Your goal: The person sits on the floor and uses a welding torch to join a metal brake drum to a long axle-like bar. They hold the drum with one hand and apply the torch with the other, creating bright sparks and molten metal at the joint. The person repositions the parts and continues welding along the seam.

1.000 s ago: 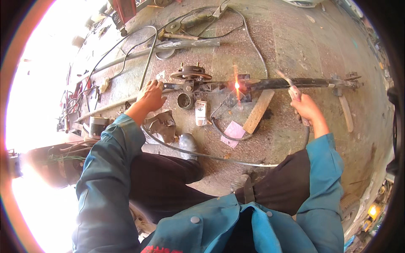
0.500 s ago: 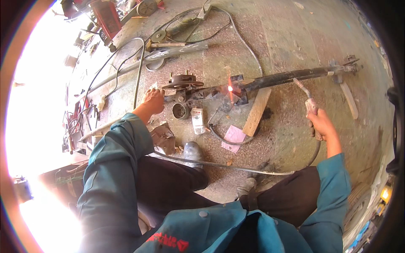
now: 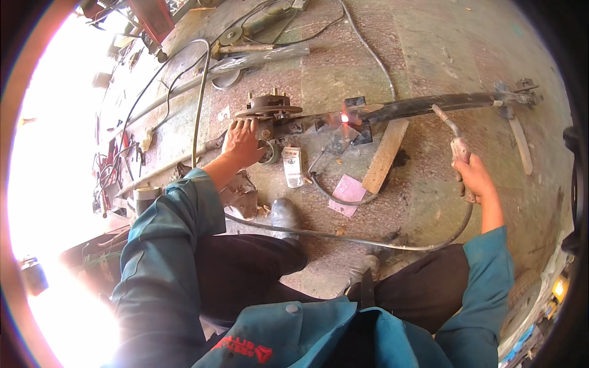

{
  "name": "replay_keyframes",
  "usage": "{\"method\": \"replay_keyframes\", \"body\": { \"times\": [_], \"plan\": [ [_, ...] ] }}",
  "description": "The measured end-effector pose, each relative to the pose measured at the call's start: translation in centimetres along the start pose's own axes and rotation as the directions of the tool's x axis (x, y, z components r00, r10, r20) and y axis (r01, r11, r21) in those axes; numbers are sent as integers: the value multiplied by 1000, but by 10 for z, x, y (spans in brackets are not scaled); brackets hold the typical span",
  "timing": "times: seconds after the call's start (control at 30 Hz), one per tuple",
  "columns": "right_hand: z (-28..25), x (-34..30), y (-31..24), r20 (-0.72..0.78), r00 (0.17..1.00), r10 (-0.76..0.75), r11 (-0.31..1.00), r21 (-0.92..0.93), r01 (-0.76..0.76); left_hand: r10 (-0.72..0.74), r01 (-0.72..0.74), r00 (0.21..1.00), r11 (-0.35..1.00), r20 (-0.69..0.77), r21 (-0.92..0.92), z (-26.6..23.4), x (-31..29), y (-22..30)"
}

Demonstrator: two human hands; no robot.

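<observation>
Floor: stone-patterned slabs, scuffed, beneath everything in my workspace. Across it, left to right in front of me, lies the main workpiece, a long dark axle, its near-black tube toward the right. Behind its left part, a grey pipe lies at a slant. A thick cable crosses low in front of my legs and bends up at right to the torch.

A wooden plank lies slantwise, upper end at the axle's near side (whether it runs underneath, I cannot tell). Welding torch: my right hand is wrapped firmly around its handle, nozzle pointing up and left, its tip just short of the axle tube in this view.

Hub disc: at the axle's left end, studs upward. My left hand lies over that same end, fingers pointing away from me, near the disc's left edge; I cannot tell whether they clench anything.

Smaller items: pink sheet left of the plank, a cable loop over it; white packet farther left; short round tube just beside my left hand. Smallest: an orange-red glowing spot mid-axle.
</observation>
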State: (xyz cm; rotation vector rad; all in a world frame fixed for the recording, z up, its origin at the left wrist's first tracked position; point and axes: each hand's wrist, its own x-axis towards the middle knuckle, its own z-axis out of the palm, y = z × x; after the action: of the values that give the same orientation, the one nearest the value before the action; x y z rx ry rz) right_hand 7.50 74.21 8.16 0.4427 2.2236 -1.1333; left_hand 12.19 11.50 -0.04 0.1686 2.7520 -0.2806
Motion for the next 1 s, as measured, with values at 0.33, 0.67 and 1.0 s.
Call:
{"method": "replay_keyframes", "body": {
  "times": [0.33, 0.67, 1.0],
  "plan": [
    [7, 17, -2, 38, 999, 25, 999, -29, -24, -30, 28, 993, 999, -115, -15, 17, 5, 10],
    [10, 13, 2, 16, 1000, 18, 999, -30, -17, -66, 65, 997, 998, -51, -24, 24, 37, -7],
    [4, 4, 15, 4, 998, 55, 998, 13, -55, -17, -9, 961, 996, -276, -94, 13, 9, 7]
  ]
}}
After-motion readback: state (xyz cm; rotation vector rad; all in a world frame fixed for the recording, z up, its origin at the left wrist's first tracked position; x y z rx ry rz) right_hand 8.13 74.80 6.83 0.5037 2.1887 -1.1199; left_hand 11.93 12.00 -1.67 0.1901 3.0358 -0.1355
